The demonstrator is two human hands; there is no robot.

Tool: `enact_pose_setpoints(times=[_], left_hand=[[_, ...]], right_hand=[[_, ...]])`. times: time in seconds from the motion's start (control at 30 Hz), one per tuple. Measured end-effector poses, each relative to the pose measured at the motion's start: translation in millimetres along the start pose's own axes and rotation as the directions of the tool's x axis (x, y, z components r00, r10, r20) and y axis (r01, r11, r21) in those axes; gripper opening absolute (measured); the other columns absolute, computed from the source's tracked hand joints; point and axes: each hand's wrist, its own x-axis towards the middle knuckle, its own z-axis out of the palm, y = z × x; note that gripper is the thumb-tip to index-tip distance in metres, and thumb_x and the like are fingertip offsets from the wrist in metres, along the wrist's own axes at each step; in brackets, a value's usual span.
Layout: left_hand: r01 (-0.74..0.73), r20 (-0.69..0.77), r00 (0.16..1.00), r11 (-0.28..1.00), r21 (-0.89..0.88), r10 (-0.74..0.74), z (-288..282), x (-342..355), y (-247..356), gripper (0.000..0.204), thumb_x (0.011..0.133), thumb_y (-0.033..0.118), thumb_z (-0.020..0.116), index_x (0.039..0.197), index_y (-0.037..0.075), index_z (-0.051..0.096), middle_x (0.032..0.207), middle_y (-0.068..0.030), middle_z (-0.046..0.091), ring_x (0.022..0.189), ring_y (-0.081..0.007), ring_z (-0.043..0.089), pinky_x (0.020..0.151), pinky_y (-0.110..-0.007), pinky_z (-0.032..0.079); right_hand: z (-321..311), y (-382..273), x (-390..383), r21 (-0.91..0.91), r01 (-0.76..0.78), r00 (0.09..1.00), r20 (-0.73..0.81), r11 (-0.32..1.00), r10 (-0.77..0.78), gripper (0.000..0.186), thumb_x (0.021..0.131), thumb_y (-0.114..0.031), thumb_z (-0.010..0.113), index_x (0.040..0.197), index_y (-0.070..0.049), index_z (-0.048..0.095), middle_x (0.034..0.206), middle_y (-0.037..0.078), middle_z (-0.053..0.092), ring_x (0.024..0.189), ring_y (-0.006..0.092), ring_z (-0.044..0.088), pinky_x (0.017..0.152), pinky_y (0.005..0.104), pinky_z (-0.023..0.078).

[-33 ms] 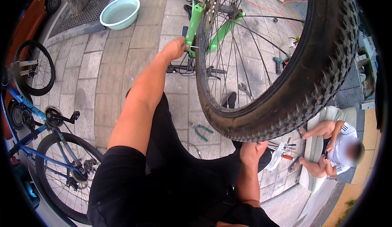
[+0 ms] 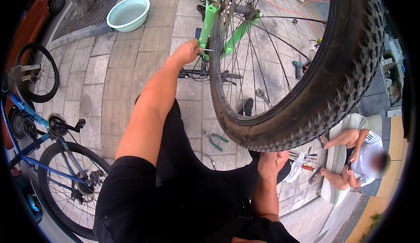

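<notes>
A large bicycle wheel with a knobbly black tyre [image 2: 258, 140] stands upright in front of me, held in a green fork [image 2: 209, 22]. At the fork's left leg, beside the tyre, my left hand [image 2: 189, 50] is closed on a thin metal rod [image 2: 208, 50], whose bright tip sticks out toward the tyre. Nearer to me, my right hand [image 2: 272, 162] is curled closed just below the tyre's near edge. Whatever its fingers hold is hidden. Beyond the wheel's near left side, handlebars [image 2: 203, 73] lie low near the ground.
Green-handled pliers [image 2: 216, 141] and a wrench [image 2: 261, 95] lie on the paving. A power drill [image 2: 298, 69] and several screwdrivers [image 2: 308, 156] are to the right. A seated person [image 2: 365, 157] is at far right. A blue bicycle [image 2: 48, 125] stands left; a water basin [image 2: 128, 15] is behind.
My right hand has shifted very slightly to the right under the tyre. My left hand and the wheel look the same.
</notes>
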Motion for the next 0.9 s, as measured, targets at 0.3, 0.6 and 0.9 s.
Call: enact_pose_setpoints(times=[0.3, 0.6, 0.9], left_hand=[[-0.011, -0.015, 1.0, 1.0, -0.003, 0.011, -2.1, -4.0, 0.9, 0.029, 0.101, 0.029, 0.064, 0.103, 0.001, 0.058, 0.1, -0.028, 0.069, 0.098, -0.0495, 0.065, 0.083, -0.055, 0.051], [0.044, 0.01, 0.999, 0.999, 0.011, -0.044, 0.5, -0.8, -3.2, 0.029, 0.102, 0.031, 0.064, 0.106, 0.002, 0.06, 0.1, -0.0265, 0.07, 0.098, -0.047, 0.066, 0.082, -0.053, 0.051], [0.041, 0.011, 0.999, 0.999, -0.012, -0.04, -2.7, -2.2, 0.8, 0.028, 0.101, 0.03, 0.064, 0.105, 0.003, 0.06, 0.106, -0.0266, 0.07, 0.103, -0.048, 0.065, 0.086, -0.055, 0.051]], right_hand=[[31.2, -53.2, 12.3, -0.263, 0.326, 0.924, 0.289, 0.908, -0.249, 0.032, 0.084, -0.018, 0.087, 0.101, 0.004, 0.072, 0.096, 0.007, 0.074, 0.085, 0.0141, 0.067, 0.076, 0.0287, 0.053], [35.1, -8.5, 6.4, -0.379, 0.401, 0.868, 0.448, 0.834, -0.214, 0.019, 0.088, -0.004, 0.076, 0.107, 0.0, 0.075, 0.102, 0.013, 0.077, 0.092, 0.0258, 0.073, 0.085, 0.0373, 0.055], [40.9, 81.5, 0.6, -0.587, 0.329, 0.874, 0.486, 0.74, -0.002, 0.024, 0.093, -0.016, 0.076, 0.111, 0.001, 0.074, 0.107, 0.013, 0.076, 0.102, 0.029, 0.071, 0.096, 0.0423, 0.052]])
